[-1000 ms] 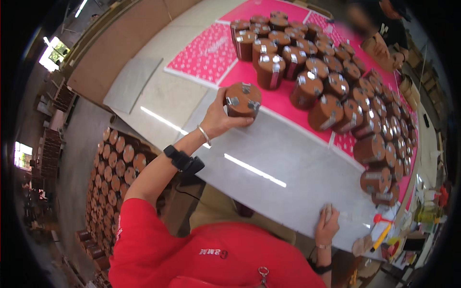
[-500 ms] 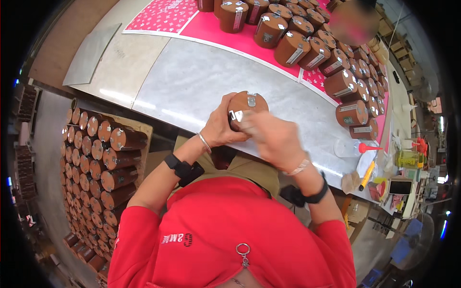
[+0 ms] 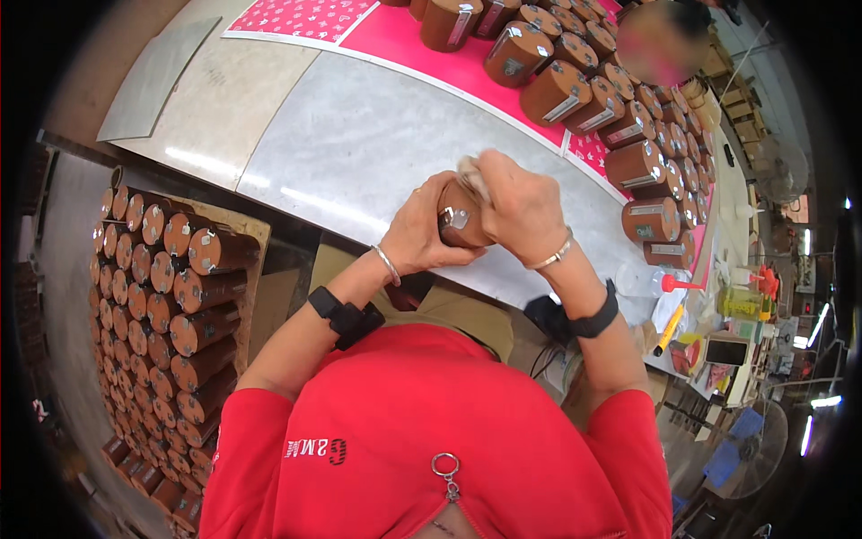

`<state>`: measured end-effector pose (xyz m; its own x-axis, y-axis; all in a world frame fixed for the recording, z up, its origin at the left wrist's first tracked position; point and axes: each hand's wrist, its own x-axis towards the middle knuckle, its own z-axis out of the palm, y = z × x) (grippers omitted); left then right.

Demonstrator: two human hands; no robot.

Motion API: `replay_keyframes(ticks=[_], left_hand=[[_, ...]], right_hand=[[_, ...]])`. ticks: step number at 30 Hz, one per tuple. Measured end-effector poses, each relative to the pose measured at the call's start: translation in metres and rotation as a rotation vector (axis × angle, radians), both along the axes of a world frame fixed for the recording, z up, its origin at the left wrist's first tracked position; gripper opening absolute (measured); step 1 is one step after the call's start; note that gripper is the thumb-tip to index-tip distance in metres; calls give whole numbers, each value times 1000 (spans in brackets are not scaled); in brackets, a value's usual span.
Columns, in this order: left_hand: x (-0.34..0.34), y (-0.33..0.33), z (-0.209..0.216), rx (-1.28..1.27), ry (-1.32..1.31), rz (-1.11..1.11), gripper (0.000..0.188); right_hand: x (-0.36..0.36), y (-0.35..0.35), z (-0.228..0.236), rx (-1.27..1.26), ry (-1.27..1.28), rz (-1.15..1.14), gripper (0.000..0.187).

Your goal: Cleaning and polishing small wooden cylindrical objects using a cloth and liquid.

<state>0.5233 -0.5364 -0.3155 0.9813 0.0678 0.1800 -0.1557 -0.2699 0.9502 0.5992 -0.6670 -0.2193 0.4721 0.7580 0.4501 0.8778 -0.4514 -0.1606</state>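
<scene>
Near the front edge of the grey tabletop, my left hand (image 3: 422, 226) wraps round a brown cylindrical box (image 3: 465, 236) with silver metal fittings. The box leans, with one end turned partly up toward me. My right hand (image 3: 523, 208) is closed on a small pale cloth (image 3: 473, 178), pressed against the far upper edge of the box. That hand covers much of the box's right side.
Many similar brown boxes (image 3: 555, 92) stand on a pink sheet (image 3: 409, 49) at the far right. More are stacked on a board at left (image 3: 199, 292). A red-tipped clear bottle (image 3: 639, 280) and yellow marker (image 3: 669, 331) lie at right.
The right hand with the cloth has moved up and across to the far edge of the box. The box has been tilted and turned in my left hand.
</scene>
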Motion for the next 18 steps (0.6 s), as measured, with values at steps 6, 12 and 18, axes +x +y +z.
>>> replay_keyframes(ticks=[6,12,18], left_hand=[[-2,0,-5,76,-104,83,90],[-1,2,-2,39,-43,-14,94],[-2,0,-6,41,-141,40,93]], right_hand=[[-48,-10,-2,-1,54,137,22],[3,-15,-4,-43,42,-72,21],[-40,-47,-4,37,133,-81,11]])
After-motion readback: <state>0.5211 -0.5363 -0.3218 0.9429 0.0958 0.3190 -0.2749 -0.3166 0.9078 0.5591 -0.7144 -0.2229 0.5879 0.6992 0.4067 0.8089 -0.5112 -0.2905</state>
